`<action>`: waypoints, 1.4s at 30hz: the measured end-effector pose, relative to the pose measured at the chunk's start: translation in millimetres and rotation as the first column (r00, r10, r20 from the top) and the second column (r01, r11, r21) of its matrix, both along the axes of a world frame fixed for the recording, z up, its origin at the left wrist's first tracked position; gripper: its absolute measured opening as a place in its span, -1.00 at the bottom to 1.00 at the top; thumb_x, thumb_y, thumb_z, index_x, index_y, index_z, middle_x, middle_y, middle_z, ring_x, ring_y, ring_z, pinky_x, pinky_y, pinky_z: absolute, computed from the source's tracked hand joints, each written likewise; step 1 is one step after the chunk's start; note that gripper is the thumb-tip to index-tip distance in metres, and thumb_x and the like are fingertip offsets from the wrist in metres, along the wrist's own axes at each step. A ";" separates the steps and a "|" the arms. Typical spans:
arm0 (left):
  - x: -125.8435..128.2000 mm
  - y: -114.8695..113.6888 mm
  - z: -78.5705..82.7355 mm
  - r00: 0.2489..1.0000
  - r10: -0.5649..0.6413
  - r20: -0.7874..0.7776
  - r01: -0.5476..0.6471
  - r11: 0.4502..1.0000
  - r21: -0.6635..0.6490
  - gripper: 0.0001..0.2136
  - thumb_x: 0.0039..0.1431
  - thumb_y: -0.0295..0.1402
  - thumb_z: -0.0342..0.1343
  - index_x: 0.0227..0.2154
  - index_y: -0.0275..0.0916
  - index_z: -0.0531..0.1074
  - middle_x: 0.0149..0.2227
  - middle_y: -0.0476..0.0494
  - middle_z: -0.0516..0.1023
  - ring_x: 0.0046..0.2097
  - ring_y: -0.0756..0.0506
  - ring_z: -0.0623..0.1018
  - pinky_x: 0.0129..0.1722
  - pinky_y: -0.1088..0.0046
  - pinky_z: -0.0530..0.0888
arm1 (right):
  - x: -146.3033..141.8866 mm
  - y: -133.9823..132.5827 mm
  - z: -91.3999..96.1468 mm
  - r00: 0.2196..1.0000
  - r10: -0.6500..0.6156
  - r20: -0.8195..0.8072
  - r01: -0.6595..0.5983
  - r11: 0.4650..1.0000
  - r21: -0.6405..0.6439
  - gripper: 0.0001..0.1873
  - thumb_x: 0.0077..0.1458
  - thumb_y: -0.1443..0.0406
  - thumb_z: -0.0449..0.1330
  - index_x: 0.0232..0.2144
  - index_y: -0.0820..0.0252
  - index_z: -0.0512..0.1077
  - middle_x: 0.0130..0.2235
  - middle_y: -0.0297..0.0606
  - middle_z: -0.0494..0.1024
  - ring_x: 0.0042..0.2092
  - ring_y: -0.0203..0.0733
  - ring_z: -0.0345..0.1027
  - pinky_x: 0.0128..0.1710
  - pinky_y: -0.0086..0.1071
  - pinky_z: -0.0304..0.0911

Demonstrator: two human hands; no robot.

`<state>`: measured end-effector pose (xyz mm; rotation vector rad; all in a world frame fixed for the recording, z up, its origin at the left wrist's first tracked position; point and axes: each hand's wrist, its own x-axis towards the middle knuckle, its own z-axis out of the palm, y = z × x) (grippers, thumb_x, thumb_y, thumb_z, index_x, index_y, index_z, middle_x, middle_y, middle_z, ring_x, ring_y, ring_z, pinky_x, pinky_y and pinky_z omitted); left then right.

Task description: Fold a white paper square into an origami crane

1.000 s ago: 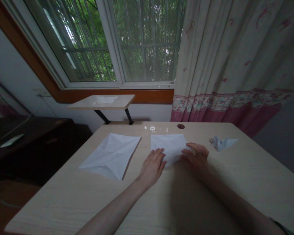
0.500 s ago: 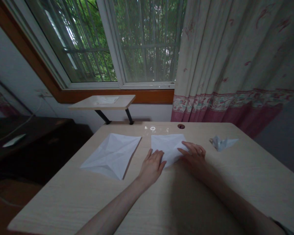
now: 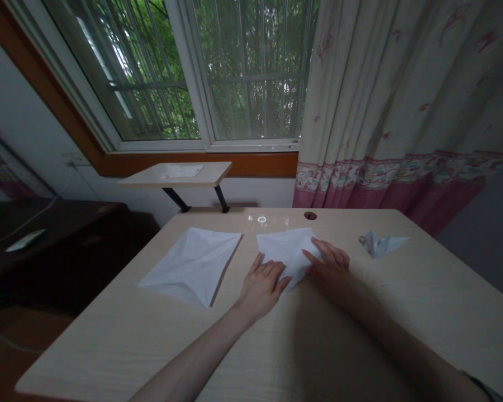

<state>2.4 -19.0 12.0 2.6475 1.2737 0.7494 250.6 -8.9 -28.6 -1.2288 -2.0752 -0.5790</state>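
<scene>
A smaller white sheet of paper (image 3: 289,245) with creases lies on the desk in front of me, its far edge in view and its near part partly covered by my hands. My left hand (image 3: 263,283) rests on its near left side, fingers spread and thumb by the near corner. At the right edge, my right hand (image 3: 329,268) has its fingers and thumb closed on the paper; the underside of this hold is hidden. To the left lies a larger creased white sheet (image 3: 193,265). A folded paper bird (image 3: 381,244) sits to the right.
The pale wooden desk (image 3: 235,352) has a cable hole (image 3: 310,215) near its far edge. A small raised shelf (image 3: 213,170) at the back left bears some white paper (image 3: 186,171). Behind are a barred window and a curtain (image 3: 339,111). A dark table (image 3: 46,223) stands at far left.
The smaller sheet has shifted slightly, and a crease now shows across its middle. My left hand's fingers have slid a little to the right; the right hand has barely moved.
</scene>
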 end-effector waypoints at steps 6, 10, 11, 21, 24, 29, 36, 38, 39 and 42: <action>0.1 0.3 0.8 1.000 0.000 0.017 0.000 1.000 -0.001 -0.78 0.40 -0.30 -0.07 -0.05 -0.16 0.45 -0.09 -0.08 0.64 -0.06 -0.11 0.62 0.34 0.06 0.13 | -1.2 -3.3 4.8 1.000 0.031 -0.004 -0.031 0.998 -0.048 -0.48 0.27 0.35 0.11 0.24 -0.02 0.21 0.34 -0.05 0.14 0.32 0.13 0.04 0.20 0.08 0.05; -0.9 1.2 -0.7 1.000 0.000 0.026 -0.001 1.000 0.009 -0.79 0.35 -0.39 -0.05 -0.09 -0.16 0.46 -0.13 -0.04 0.65 -0.13 -0.09 0.64 0.35 0.08 0.13 | -1.2 -5.2 8.0 0.999 0.051 0.002 -0.050 0.996 -0.077 -0.49 0.29 0.37 0.06 0.25 -0.02 0.20 0.36 -0.04 0.10 0.35 0.12 -0.03 0.20 0.07 0.05; -1.1 1.3 -0.9 1.000 -0.002 0.031 0.002 1.000 0.015 -0.78 0.34 -0.41 -0.05 -0.09 -0.16 0.47 -0.14 -0.03 0.65 -0.14 -0.09 0.64 0.36 0.08 0.11 | -1.0 -5.4 8.2 0.998 0.055 0.004 -0.054 0.995 -0.080 -0.50 0.29 0.36 0.06 0.25 -0.01 0.20 0.36 -0.04 0.09 0.35 0.13 -0.03 0.20 0.08 0.05; -3.0 1.0 0.1 0.994 -0.057 0.090 0.049 0.995 0.091 -0.73 0.29 -0.45 -0.06 -0.03 -0.17 0.43 -0.14 -0.05 0.66 -0.16 -0.08 0.65 0.36 0.09 0.16 | -0.1 -5.8 7.7 0.996 0.084 0.038 -0.080 0.991 -0.112 -0.44 0.26 0.24 0.12 0.28 0.01 0.16 0.38 0.00 0.05 0.36 0.15 -0.06 0.20 0.11 0.06; -3.2 0.3 1.1 0.989 -0.090 0.119 0.075 0.990 0.121 -0.73 0.30 -0.45 -0.08 -0.03 -0.17 0.43 -0.14 -0.04 0.66 -0.17 -0.06 0.65 0.34 0.12 0.20 | 0.7 -5.0 6.5 0.995 0.088 0.041 -0.083 0.989 -0.126 -0.44 0.25 0.27 0.12 0.27 0.03 0.17 0.38 0.00 0.04 0.36 0.16 -0.07 0.20 0.11 0.07; -2.8 -1.4 3.8 0.987 -0.113 0.118 0.100 0.989 0.113 -0.72 0.30 -0.45 -0.08 -0.02 -0.14 0.44 -0.14 -0.03 0.66 -0.18 -0.06 0.65 0.34 0.10 0.20 | 2.1 -2.3 0.9 0.995 0.098 0.035 -0.094 0.988 -0.119 -0.41 0.23 0.32 0.13 0.28 0.02 0.17 0.40 -0.04 -0.02 0.37 0.15 -0.07 0.20 0.09 0.10; -2.2 -0.5 0.2 0.988 -0.154 -0.012 0.155 0.986 0.055 -0.78 0.31 -0.38 0.02 -0.07 -0.14 0.50 0.02 -0.08 0.58 0.04 -0.14 0.56 0.23 0.13 0.36 | 1.8 -3.6 4.1 0.991 0.131 0.036 -0.125 0.981 -0.149 -0.40 0.25 0.36 0.08 0.30 0.04 0.12 0.41 -0.02 -0.04 0.39 0.11 -0.11 0.22 0.08 0.10; -2.1 -0.2 -2.3 0.985 -0.170 -0.044 0.171 0.985 0.037 -0.77 0.32 -0.35 0.04 -0.03 -0.13 0.49 0.09 -0.10 0.53 0.10 -0.15 0.52 0.18 0.19 0.43 | 1.3 -4.4 6.5 0.990 0.138 0.037 -0.130 0.980 -0.151 -0.40 0.24 0.38 0.07 0.31 0.06 0.12 0.41 -0.01 -0.03 0.39 0.11 -0.11 0.22 0.08 0.10; -2.2 -0.2 -3.3 0.982 -0.179 -0.055 0.181 0.983 0.027 -0.76 0.33 -0.33 0.04 0.00 -0.13 0.48 0.12 -0.11 0.51 0.12 -0.15 0.50 0.17 0.21 0.44 | 0.9 -4.7 7.5 0.990 0.139 0.036 -0.132 0.980 -0.147 -0.40 0.24 0.38 0.06 0.31 0.07 0.13 0.41 -0.01 -0.03 0.39 0.11 -0.11 0.22 0.08 0.11; -2.7 -0.4 -4.3 0.975 -0.210 -0.076 0.210 0.978 0.003 -0.74 0.36 -0.31 0.03 0.05 -0.08 0.47 0.17 -0.10 0.46 0.18 -0.15 0.46 0.19 0.23 0.43 | -0.2 -4.6 8.1 0.990 0.138 0.035 -0.134 0.984 -0.119 -0.40 0.24 0.38 0.06 0.31 0.06 0.13 0.41 -0.03 -0.03 0.38 0.10 -0.08 0.21 0.06 0.13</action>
